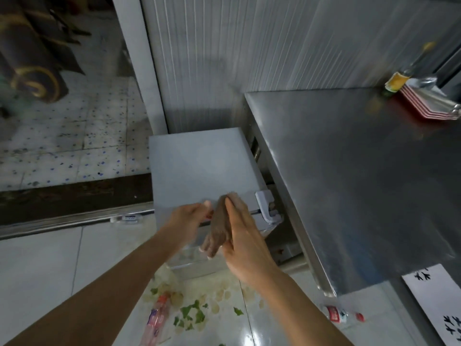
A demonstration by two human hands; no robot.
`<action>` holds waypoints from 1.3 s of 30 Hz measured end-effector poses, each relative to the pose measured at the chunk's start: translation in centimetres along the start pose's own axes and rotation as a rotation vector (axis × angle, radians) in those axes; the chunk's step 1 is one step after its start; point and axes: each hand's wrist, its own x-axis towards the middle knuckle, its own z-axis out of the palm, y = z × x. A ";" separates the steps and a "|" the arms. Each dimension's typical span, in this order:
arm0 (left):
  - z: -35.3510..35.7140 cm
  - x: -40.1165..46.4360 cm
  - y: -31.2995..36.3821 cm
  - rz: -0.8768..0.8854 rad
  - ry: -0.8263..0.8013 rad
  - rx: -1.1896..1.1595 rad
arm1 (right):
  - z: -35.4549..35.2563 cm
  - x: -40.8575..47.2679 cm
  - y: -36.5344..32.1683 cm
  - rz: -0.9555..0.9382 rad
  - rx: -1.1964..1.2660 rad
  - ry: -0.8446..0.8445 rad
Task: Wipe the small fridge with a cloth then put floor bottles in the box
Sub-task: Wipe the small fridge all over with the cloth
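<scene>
1. Head view: we're holding the brown cloth (219, 226) over the near edge of the small fridge (199, 166), right hand (245, 242) with fingers together clamped on it.
2. Left hand (188, 218) is pinching the cloth's left edge.
3. Two bottles (156, 318) (343, 315) are lying on the near floor among vegetable scraps (192, 313).

A commercial kitchen was suggested by a stainless steel worktop (361, 176) at right, ribbed metal wall (249, 46) beyond, and vegetable scraps (192, 313) nearby.
</scene>
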 end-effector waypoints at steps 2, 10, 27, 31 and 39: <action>-1.9 -1.7 1.6 -0.053 -0.024 -0.184 | -0.8 0.5 -2.4 -0.060 -0.003 0.009; -9.5 -6.9 5.6 0.080 -0.026 -0.260 | -4.7 1.2 -10.6 -0.092 0.221 0.003; -12.8 -8.5 9.6 0.231 0.090 -0.444 | -9.7 1.9 -11.7 0.269 1.547 -0.023; -10.7 -6.2 8.9 0.148 0.285 -0.285 | -11.1 2.0 -8.5 0.191 0.914 0.045; -3.4 -1.7 6.7 0.238 0.136 0.629 | -11.3 2.7 0.4 0.171 0.239 0.054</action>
